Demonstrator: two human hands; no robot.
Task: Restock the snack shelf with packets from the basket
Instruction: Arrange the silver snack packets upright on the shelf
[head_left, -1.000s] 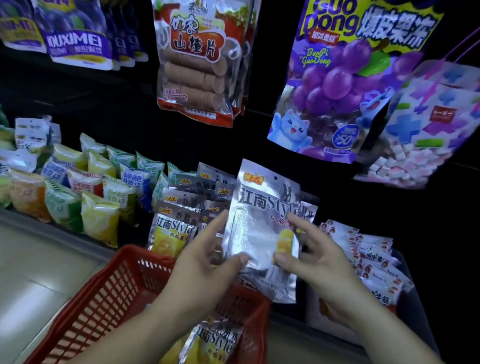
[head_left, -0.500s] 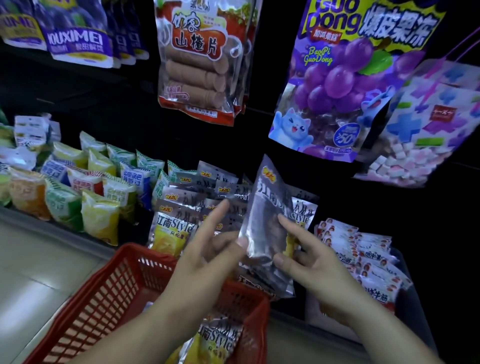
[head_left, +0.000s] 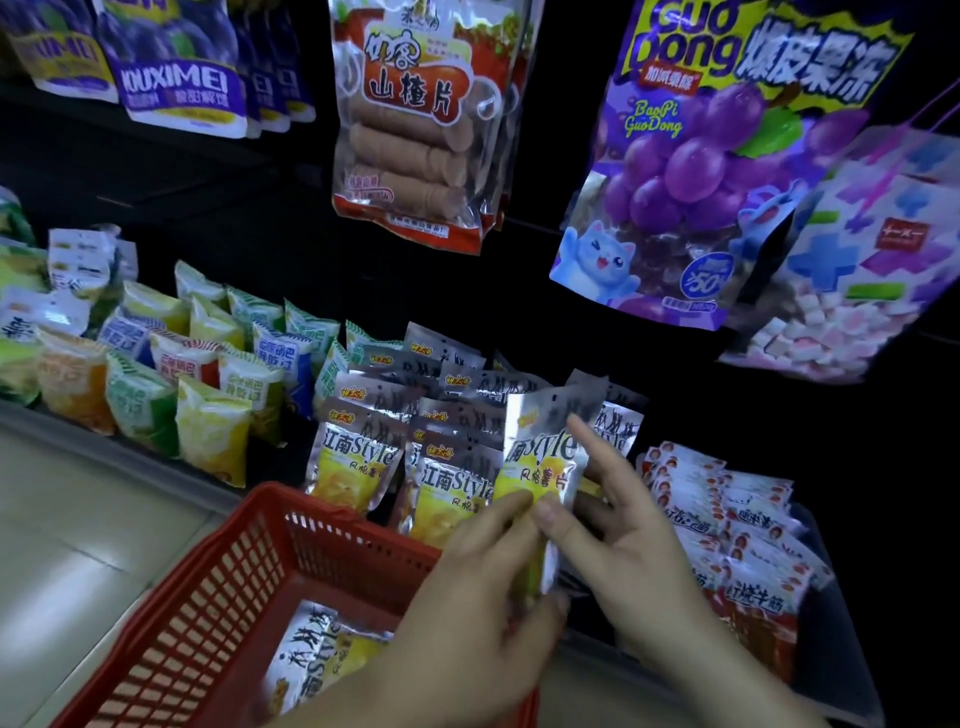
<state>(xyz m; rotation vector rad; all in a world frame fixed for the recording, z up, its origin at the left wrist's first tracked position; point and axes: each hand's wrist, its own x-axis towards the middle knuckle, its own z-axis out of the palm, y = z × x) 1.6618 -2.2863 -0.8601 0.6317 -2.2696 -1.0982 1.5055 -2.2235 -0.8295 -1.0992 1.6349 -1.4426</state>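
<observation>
A silver and yellow chip packet (head_left: 543, 457) stands upright at the right end of a row of matching packets (head_left: 358, 457) on the low shelf. My left hand (head_left: 478, 613) pinches its lower edge. My right hand (head_left: 623, 535) holds its right side, thumb on the front and index finger stretched up behind it. Below my left arm, the red basket (head_left: 249, 566) holds at least one more of the same packets (head_left: 311, 649).
Small green, yellow and orange snack bags (head_left: 150, 374) fill the shelf to the left. Red and white packets (head_left: 737, 525) lie in a bin at the right. Large bags hang above: hawthorn slices (head_left: 415, 124), grape jelly (head_left: 691, 166), marshmallows (head_left: 857, 270). Pale floor at left.
The packet turned from showing its silver back to showing its printed front and moved down into the row. Both hands moved down and closer together with it.
</observation>
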